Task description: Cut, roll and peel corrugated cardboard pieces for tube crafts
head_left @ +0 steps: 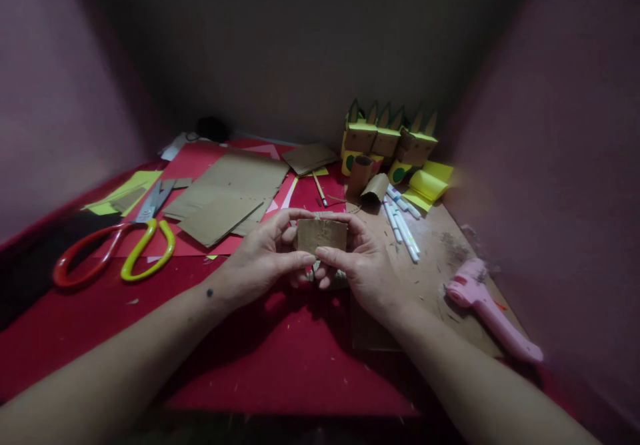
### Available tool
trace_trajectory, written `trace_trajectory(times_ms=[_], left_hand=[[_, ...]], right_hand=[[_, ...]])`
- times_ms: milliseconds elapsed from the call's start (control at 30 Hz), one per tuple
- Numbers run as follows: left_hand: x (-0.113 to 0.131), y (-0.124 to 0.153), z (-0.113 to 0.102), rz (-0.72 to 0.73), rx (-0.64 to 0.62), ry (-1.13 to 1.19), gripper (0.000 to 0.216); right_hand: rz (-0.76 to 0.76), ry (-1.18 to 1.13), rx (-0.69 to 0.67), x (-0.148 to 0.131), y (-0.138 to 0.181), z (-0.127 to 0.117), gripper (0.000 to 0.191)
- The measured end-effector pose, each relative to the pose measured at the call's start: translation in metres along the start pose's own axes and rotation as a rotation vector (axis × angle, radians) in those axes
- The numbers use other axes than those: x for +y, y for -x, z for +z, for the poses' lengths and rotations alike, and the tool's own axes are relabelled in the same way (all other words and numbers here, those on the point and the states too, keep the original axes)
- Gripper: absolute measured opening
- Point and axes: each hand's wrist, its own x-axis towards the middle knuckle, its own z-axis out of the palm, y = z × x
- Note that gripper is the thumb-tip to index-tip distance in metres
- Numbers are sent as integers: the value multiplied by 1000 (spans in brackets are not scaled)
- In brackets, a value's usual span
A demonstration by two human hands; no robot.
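A small rectangular piece of brown cardboard is held up over the near middle of the table. My left hand grips its left side, thumb on the front face and fingers behind. On the right side my right hand does the same, and the two thumbs almost meet at the lower edge. Creases run down the middle of the piece. Something pale shows behind and below it, mostly hidden by the fingers. Just beyond the hands lies a yellow pencil.
Large scissors with red and yellow handles lie left, beside cardboard sheets on red paper. At right are white markers, cardboard tubes, yellow paper and a pink glue gun. Eared cardboard figures stand behind.
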Motion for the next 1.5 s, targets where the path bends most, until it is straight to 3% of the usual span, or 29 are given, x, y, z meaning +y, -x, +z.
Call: trace_trajectory(times_ms=[233,333,400,500,833,1100,1333,1500], left_hand=[[2,0,-1,-24,-63,-27,28],[5,1,-2,-7,-4,-133,9],[6,2,-2,33,74,-193,3],[7,3,-4,93,146,-250,4],[7,2,-1,131,223,-338,13],[6,3,-2,43,161,-307,15],[-2,1,-10,47,136,-108,10],[3,-1,-6,60,65,-116,13]], right_hand=[[-50,52,20,-3,6,4,44],[-106,89,1,-1,5,2,48],[-113,105,-32,-2,4,0,37],[-108,148,-66,-6,2,-3,13],[-238,266,24,-7,4,-3,10],[-196,255,5,-6,2,-5,14],[61,153,-107,-1,-3,-3,23],[40,239,-42,4,1,-3,17]])
